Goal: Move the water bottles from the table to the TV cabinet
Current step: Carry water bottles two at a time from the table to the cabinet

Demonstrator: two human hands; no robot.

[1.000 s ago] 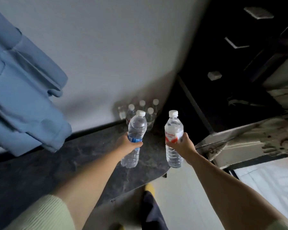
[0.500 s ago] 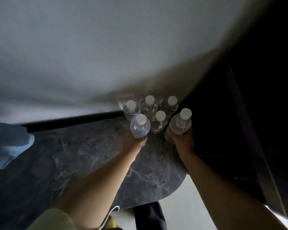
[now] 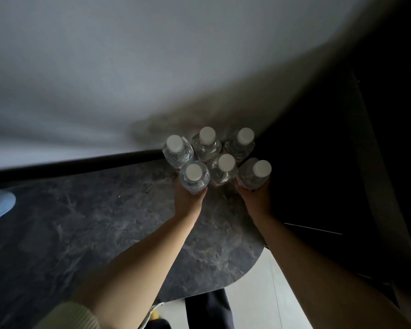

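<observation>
the left hand is gripping a bottle from its near side, fingers wrapping the body under the white cap. the right hand is gripping another bottle the same way. both bottles are standing upright, long axis vertical, at the near edge of a cluster of four bottles on the dark marbled cabinet top, by the far wall. whether their bases are touching the top, i cannot tell. release is probably calling for pulling each hand straight back toward the near side.
</observation>
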